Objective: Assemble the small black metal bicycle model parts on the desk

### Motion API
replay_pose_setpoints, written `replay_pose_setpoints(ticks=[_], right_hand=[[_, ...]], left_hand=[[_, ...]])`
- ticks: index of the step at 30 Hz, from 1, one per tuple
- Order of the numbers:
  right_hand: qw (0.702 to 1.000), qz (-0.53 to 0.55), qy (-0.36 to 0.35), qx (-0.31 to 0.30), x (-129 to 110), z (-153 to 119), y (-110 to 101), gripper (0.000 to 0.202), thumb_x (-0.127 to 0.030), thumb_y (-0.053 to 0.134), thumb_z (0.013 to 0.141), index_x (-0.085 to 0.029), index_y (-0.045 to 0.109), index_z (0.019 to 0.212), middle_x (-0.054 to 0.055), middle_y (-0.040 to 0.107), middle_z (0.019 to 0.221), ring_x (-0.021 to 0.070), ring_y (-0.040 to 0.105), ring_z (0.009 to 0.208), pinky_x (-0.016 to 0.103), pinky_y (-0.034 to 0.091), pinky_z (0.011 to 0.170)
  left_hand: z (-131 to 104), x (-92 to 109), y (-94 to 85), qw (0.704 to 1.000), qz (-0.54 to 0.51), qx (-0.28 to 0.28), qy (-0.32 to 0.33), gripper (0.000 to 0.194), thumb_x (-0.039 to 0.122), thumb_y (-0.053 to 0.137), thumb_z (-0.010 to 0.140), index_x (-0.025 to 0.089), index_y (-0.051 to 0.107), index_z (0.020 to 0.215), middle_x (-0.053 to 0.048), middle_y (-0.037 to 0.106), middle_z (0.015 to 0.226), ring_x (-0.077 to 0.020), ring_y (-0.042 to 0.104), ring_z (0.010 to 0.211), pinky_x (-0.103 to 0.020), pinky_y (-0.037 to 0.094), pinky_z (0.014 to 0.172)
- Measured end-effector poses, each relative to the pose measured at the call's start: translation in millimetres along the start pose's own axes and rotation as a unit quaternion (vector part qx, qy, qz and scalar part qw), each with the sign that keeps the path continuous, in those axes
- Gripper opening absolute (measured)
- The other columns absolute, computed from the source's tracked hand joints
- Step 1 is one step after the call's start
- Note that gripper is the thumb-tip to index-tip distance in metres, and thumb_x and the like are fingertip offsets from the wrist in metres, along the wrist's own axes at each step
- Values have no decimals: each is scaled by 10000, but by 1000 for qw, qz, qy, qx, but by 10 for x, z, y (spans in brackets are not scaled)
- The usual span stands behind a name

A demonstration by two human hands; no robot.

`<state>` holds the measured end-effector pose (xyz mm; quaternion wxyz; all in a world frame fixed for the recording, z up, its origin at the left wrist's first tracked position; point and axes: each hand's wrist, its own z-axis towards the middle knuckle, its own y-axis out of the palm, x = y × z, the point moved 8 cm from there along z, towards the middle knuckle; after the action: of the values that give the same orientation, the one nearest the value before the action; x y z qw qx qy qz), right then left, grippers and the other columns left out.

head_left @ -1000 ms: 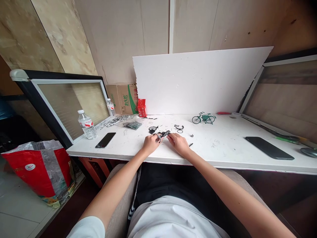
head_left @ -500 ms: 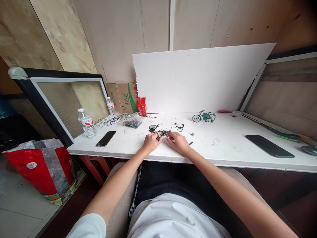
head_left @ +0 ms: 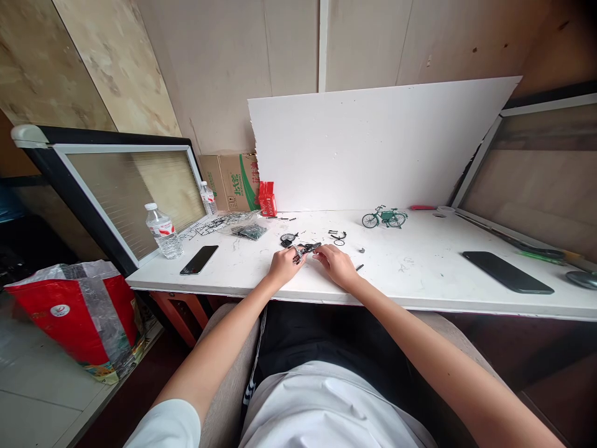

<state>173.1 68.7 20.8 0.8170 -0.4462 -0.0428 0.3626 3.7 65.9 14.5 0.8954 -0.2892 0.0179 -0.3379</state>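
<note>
Both hands met at the white table's (head_left: 420, 280) near edge: left hand (head_left: 283, 266) and right hand (head_left: 339, 266) pinched a small dark model part (head_left: 305, 249). A green model bicycle (head_left: 385, 218) stood beyond, before the white board (head_left: 373, 143).

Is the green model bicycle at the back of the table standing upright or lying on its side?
Upright. The green model bicycle stands on both wheels on the white table, its frame seen side-on, apart from both hands.

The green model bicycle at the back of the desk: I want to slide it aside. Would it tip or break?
The green model bicycle stands upright on two thin wheels, so a sideways push would probably topple it. Its frame looks spindly, likely light and fragile.
</note>
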Motion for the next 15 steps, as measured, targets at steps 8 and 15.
replay_pose_setpoints(ticks=[8, 15], right_hand=[[1000, 4, -3, 16, 0, -3, -24, 191, -308, 503, 1078, -218, 670, 1055, 96, 732, 1013, 227, 666, 904, 300, 468, 709], [999, -24, 1, 46, -43, -9, -95, 235, -366, 524, 1071, -214, 632, 926, 89, 716, 924, 223, 643, 864, 297, 402, 642]], left_hand=[[-6, 13, 17, 999, -29, -9, 13, 112, 275, 719, 938, 201, 750, 1016, -87, 808, 931, -225, 764, 793, -305, 588, 741], [0, 38, 3, 999, -30, -9, 18, 117, 265, 725, 937, 194, 751, 1026, -86, 808, 925, -226, 768, 786, -301, 587, 740]])
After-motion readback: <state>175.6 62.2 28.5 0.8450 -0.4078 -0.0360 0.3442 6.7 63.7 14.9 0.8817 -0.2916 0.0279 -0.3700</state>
